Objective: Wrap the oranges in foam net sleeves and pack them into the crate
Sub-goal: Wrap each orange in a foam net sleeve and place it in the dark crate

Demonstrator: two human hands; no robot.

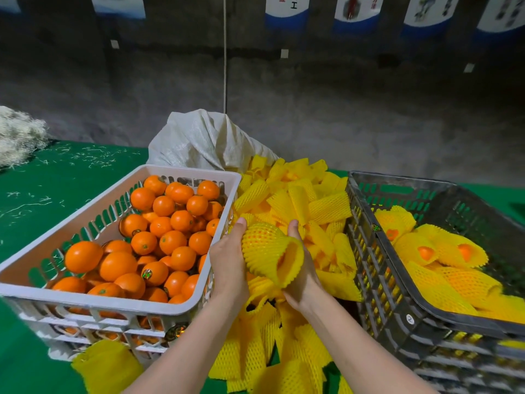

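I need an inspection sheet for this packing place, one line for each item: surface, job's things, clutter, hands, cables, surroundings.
Surface: green table cover, strewn with pale shreds.
Job's things: white crate full of bare oranges; pile of yellow foam net sleeves between the two crates; dark crate holding several wrapped oranges.
Clutter: white woven sack behind the pile; pale fibre heap at the far left.
Hands: left hand and right hand together hold one sleeved orange above the pile.
Cables: one thin cord hanging in front of the wall.
Surroundings: grey wall with posters along the top.
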